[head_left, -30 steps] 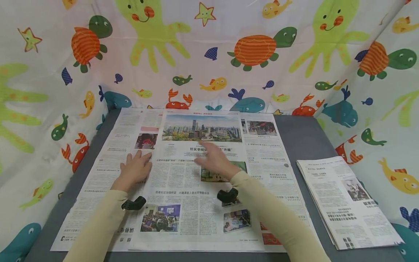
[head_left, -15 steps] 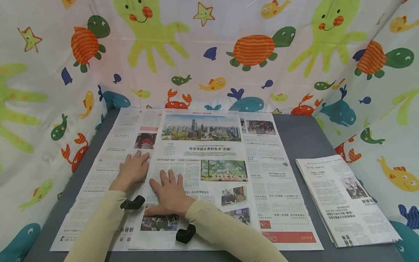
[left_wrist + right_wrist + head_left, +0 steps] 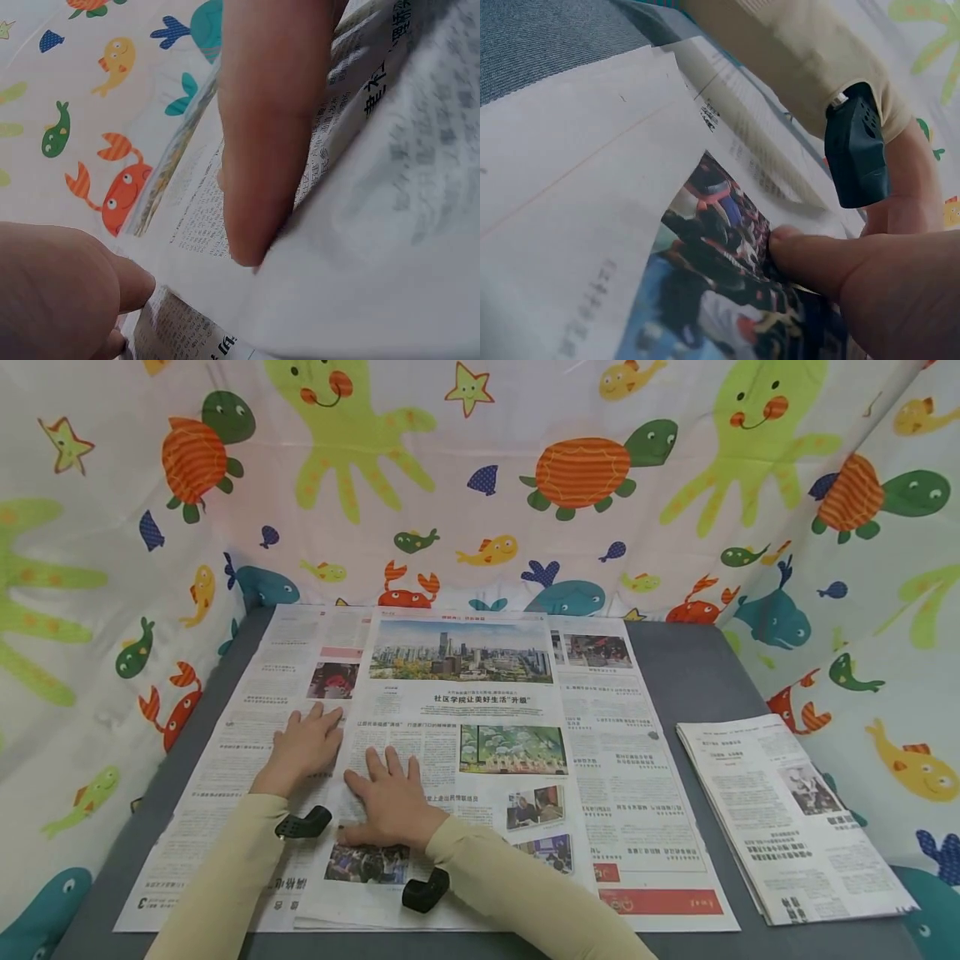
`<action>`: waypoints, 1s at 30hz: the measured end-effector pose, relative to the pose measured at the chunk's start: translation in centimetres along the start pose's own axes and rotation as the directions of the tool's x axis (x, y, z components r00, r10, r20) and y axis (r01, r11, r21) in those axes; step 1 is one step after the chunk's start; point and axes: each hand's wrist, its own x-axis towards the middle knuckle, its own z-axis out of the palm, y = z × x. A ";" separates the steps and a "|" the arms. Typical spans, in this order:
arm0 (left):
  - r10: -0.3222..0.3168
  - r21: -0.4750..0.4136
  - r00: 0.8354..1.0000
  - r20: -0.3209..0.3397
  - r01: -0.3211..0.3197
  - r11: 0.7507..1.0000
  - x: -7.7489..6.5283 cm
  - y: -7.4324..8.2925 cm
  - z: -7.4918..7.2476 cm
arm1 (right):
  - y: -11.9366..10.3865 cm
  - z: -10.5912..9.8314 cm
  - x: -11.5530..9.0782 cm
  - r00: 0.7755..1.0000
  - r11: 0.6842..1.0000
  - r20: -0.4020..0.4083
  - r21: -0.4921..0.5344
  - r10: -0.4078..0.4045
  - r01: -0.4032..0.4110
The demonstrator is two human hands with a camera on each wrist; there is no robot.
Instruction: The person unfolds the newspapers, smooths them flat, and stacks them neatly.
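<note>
A folded newspaper with a city skyline photo lies over a wider spread newspaper in the head view. My left hand rests along the folded paper's left edge, fingers extended. Just right of it and lower, my right hand lies with spread fingers on the folded page, over its lower-left part. In the left wrist view, a finger touches paper beside a raised sheet. The right wrist view shows my thumb pressing on a crowd photo.
A stack of folded newspapers lies on the right side of the grey table. A white curtain printed with sea animals surrounds the back and sides. Black wrist cameras are strapped to both wrists.
My right hand has moved from the page's middle, near the headline, leftward and down to beside the left hand, and stays there. The left hand has barely moved.
</note>
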 end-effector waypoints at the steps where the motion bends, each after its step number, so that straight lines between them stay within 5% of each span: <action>1: 0.000 -0.002 1.000 0.003 0.000 1.000 0.0 -0.1 0.0 | 0.0 0.0 0.1 1.000 1.000 0.000 0.004 -0.001 0.001; 8: 0.043 -0.053 0.999 0.016 -0.042 0.998 -0.3 -0.4 -0.2 | 0.6 -0.8 0.2 0.994 0.997 -0.102 0.067 -0.038 0.045; 14: 0.066 -0.153 0.998 -0.024 -0.069 0.986 -0.7 -0.5 -0.4 | 1.5 -2.8 -0.8 0.985 0.936 -0.168 0.343 -0.025 0.083; 19: 0.080 -0.185 0.995 -0.051 -0.088 0.979 -0.9 -0.9 0.0 | 2.3 -4.1 -1.7 0.985 0.809 -0.157 0.587 0.068 0.038; 22: 0.096 -0.158 0.993 -0.073 -0.106 0.982 -0.8 -1.1 0.3 | 2.8 -5.1 -2.3 0.987 0.703 -0.124 0.711 0.106 0.014; 26: 0.093 -0.078 0.991 -0.095 -0.100 0.992 -0.9 -0.8 0.6 | 3.5 -6.7 -3.3 0.986 0.561 -0.101 0.828 0.129 0.012; 30: 0.088 -0.016 0.988 -0.126 -0.091 0.996 -1.1 -0.6 0.3 | 4.2 -9.1 -4.6 0.981 0.452 -0.114 0.891 0.154 0.033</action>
